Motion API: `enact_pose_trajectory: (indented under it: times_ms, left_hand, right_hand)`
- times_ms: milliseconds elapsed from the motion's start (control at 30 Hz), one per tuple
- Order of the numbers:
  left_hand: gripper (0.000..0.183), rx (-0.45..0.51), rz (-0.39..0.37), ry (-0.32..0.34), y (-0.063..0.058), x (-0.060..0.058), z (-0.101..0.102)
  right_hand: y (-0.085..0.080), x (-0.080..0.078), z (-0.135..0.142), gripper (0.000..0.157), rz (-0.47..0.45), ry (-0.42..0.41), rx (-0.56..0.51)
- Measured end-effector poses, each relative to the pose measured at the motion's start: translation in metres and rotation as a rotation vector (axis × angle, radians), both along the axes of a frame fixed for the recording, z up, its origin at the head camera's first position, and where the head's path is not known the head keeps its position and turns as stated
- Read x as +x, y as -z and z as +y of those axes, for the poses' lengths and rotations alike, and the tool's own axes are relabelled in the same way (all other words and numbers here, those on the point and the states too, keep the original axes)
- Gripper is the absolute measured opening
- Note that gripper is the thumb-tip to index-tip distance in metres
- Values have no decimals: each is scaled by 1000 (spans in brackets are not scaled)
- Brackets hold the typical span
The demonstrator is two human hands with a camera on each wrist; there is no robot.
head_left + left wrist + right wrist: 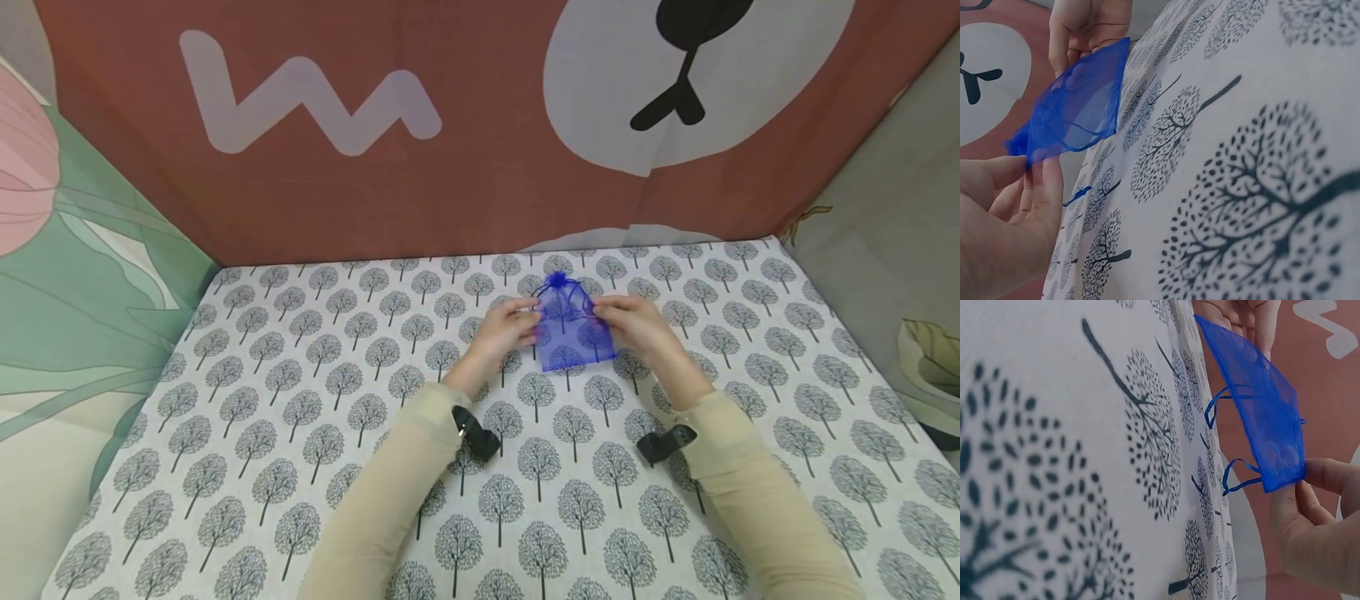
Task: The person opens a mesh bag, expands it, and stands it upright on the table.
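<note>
Table surface: a white cloth printed with rows of dark grey trees (pixel 288 433), covering the tabletop.
Back wall: a red-brown fabric hanging (pixel 480 200) with a pale zigzag and part of a white muzzle with black nose and mouth, standing along the back edge.
Side walls: a left fabric hanging with pink petals and green leaves (pixel 112 292); a grey right fabric hanging with leaf motifs (pixel 885 208).
Edges: back, left and right edges show; the front edge is out of view.
Room about the hands: a wide stretch of cloth towards the left edge, a narrower one towards the right, only a short strip behind, towards the back edge.
Bag's place: a small, sheer royal-blue drawstring pouch (pixel 573 333) is held just over the cloth, right of the middle, nearer the back edge.
Bag's look: see-through, trees showing through it; gathered tuft towards the back edge, straight bottom towards the front, thin blue cords (pixel 1235 478) looping out.
Left hand: this hand (pixel 504 329) pinches the pouch's left side between thumb and fingers.
Right hand: this hand (pixel 637 321) likewise pinches the right side.
Sleeves: cream (pixel 390 492), a black device at each wrist (pixel 476 433).
</note>
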State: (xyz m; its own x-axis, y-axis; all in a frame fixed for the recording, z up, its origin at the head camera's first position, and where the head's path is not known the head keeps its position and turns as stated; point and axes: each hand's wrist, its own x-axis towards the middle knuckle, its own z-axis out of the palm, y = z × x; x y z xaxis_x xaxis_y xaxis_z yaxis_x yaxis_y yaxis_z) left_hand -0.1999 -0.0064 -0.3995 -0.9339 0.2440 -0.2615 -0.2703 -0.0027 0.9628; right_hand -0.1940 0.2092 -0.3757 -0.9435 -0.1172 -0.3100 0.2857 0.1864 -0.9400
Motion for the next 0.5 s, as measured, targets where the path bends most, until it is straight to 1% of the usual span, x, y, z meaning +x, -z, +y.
enact_pose_trajectory:
  times_ms: [167, 333, 500]
  left_hand:
    - [38, -42, 21, -13, -2, 1, -4]
    - [36, -99, 46, -31, -3, 1, -6]
    - [36, -92, 61, -56, -3, 2, -8]
  right_hand:
    - [0, 0, -4, 48, 29, -49, -15]
    - [0, 1, -10, 48, 36, -86, -27]
    - [2, 2, -17, 46, 42, -114, -1]
